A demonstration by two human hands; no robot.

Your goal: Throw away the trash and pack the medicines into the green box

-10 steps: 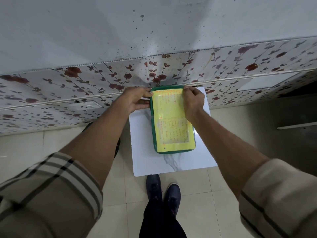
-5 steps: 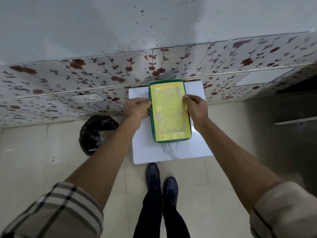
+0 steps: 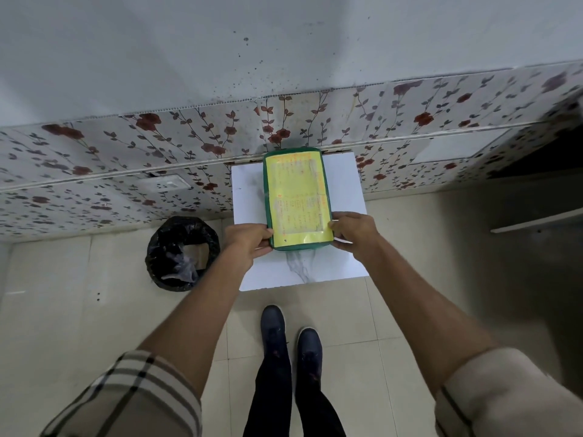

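The white table (image 3: 344, 190) carries the green box (image 3: 296, 197), its long axis running straight away from both hands toward the flowered wall. The left hand (image 3: 249, 244) and right hand (image 3: 355, 231) each pinch a near corner, equally close. The black-lined bin (image 3: 181, 252) sits left of the left hand; nothing stands in the way.
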